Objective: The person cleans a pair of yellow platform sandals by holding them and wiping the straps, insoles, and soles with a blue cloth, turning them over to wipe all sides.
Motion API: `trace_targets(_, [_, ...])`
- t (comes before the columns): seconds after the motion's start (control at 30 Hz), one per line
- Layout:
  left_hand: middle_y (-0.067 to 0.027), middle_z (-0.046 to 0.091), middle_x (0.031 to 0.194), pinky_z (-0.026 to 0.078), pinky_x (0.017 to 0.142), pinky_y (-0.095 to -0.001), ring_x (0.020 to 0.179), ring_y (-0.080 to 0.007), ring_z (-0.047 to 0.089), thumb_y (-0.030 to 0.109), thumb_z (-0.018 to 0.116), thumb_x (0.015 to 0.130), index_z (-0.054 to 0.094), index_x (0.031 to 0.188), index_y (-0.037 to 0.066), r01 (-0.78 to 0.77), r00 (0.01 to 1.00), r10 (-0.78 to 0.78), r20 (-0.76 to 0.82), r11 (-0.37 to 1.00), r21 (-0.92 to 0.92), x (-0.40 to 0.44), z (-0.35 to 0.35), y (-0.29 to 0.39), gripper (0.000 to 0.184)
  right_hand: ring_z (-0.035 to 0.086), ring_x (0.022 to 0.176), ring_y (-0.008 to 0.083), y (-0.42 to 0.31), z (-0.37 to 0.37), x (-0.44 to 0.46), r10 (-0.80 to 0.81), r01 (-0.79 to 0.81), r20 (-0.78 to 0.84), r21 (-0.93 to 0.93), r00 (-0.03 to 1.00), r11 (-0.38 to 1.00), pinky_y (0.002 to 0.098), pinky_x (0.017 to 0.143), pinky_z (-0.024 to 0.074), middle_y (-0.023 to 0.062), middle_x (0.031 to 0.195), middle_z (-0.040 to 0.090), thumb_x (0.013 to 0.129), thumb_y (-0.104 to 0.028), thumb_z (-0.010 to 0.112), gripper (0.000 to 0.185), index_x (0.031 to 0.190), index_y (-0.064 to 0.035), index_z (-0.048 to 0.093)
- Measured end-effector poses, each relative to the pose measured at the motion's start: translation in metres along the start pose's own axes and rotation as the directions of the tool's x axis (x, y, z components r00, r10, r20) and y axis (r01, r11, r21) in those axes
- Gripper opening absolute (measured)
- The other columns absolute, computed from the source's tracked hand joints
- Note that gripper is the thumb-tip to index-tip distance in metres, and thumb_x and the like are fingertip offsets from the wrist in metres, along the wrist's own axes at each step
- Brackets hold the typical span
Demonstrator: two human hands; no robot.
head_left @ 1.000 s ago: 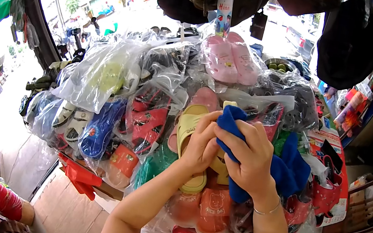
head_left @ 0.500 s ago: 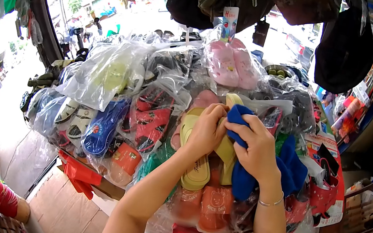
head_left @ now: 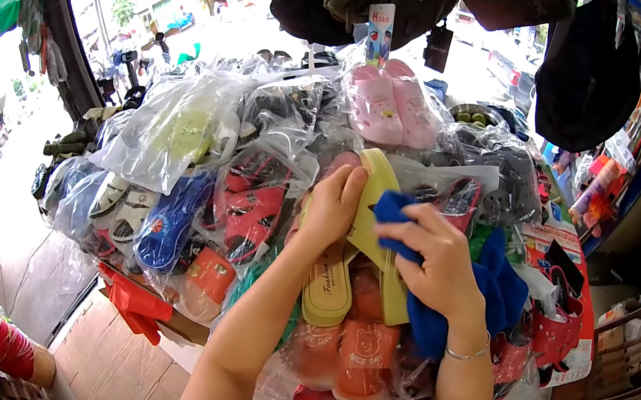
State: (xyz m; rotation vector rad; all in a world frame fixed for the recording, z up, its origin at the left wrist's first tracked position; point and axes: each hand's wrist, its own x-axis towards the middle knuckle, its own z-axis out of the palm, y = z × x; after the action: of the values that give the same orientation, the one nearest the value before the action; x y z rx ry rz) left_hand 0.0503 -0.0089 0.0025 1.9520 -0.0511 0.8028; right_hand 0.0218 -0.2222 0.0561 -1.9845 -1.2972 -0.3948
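Note:
Near the middle of the head view, my left hand (head_left: pixel 334 202) is closed round a pair of yellow slippers. One yellow slipper (head_left: pixel 373 177) is tilted with its strap showing, and the second yellow slipper (head_left: pixel 328 294) lies partly beneath my wrist, with printed lettering on its insole. My right hand (head_left: pixel 440 260) grips a bunched blue cloth (head_left: pixel 498 287) beside the tilted slipper; the cloth's long end hangs under that wrist. Just below are orange slippers (head_left: pixel 366 362) with a bear print and "NICE DAY" on them. My left fingertips are partly turned away.
Bagged footwear covers the stand, including pink clogs (head_left: pixel 388 109), blue slippers (head_left: pixel 175 222) and red-black sandals (head_left: pixel 251 205). Dark bags (head_left: pixel 589 85) hang overhead. A wooden rack (head_left: pixel 618 360) stands at right, and a red-wrapped roll (head_left: pixel 4 341) at lower left.
My hands have moved apart: the left a little to the left, the right slightly down. More of the tilted slipper and its strap now shows between them.

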Motion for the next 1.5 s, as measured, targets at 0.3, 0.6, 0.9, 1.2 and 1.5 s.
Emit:
trace_targets(0.3, [-0.0116, 0.063, 0.081, 0.047, 0.071, -0.0323, 0.075, -0.0154, 0.056, 0.043, 0.046, 0.105, 0.063, 0.101, -0.005, 0.171, 0.978, -0.155, 0.139, 0.979, -0.112, 0.005, -0.01, -0.004, 0.051, 0.065, 0.096, 0.0332, -0.011, -0.014, -0.005, -0.007, -0.003, 0.123, 0.082, 0.992, 0.997, 0.0403, 0.086, 0.0537, 0.0109, 0.106, 0.065, 0.072, -0.003, 0.068, 0.03, 0.101, -0.0107, 0.073])
trace_targets(0.6, [-0.007, 0.069, 0.092, 0.05, 0.073, -0.0283, 0.081, -0.0128, 0.063, 0.042, 0.047, 0.105, 0.065, 0.11, -0.003, 0.358, 0.922, -0.299, 0.245, 0.899, -0.251, 0.003, -0.011, 0.0, 0.049, 0.066, 0.1, 0.033, -0.009, -0.022, -0.005, -0.048, -0.081, 0.416, 0.288, 0.908, 0.954, 0.0387, 0.089, 0.0537, 0.0114, 0.104, 0.068, 0.07, -0.005, 0.068, 0.03, 0.098, -0.012, 0.075])
trace_targets(0.9, [-0.0037, 0.069, 0.091, 0.051, 0.066, -0.0256, 0.073, -0.0107, 0.064, 0.043, 0.047, 0.105, 0.064, 0.112, -0.001, 0.499, 0.859, -0.357, 0.367, 0.745, -0.442, 0.006, -0.013, -0.012, 0.047, 0.067, 0.087, 0.032, -0.013, -0.02, -0.006, -0.125, -0.011, 0.357, 0.356, 0.926, 0.934, 0.0362, 0.083, 0.0539, 0.0127, 0.09, 0.07, 0.066, 0.003, 0.064, 0.035, 0.097, -0.0077, 0.076])
trace_targets(1.2, [-0.003, 0.068, 0.089, 0.05, 0.065, -0.0244, 0.072, -0.01, 0.063, 0.043, 0.048, 0.105, 0.064, 0.108, 0.002, 0.507, 0.862, -0.418, 0.288, 0.746, -0.433, 0.003, -0.014, 0.001, 0.045, 0.067, 0.089, 0.0308, -0.01, -0.017, -0.005, -0.116, 0.008, 0.332, 0.309, 0.936, 0.951, 0.0369, 0.082, 0.0535, 0.0124, 0.093, 0.069, 0.066, 0.004, 0.064, 0.035, 0.098, -0.006, 0.074])
trace_targets(1.5, [-0.0041, 0.068, 0.092, 0.049, 0.07, -0.0256, 0.076, -0.0095, 0.061, 0.042, 0.049, 0.104, 0.065, 0.115, -0.002, 0.465, 0.881, -0.363, 0.305, 0.786, -0.408, 0.004, -0.01, -0.016, 0.048, 0.066, 0.087, 0.0333, -0.014, -0.016, -0.006, -0.137, 0.007, 0.339, 0.359, 0.931, 0.933, 0.038, 0.083, 0.053, 0.0124, 0.085, 0.07, 0.067, 0.0, 0.068, 0.027, 0.092, -0.0086, 0.076])
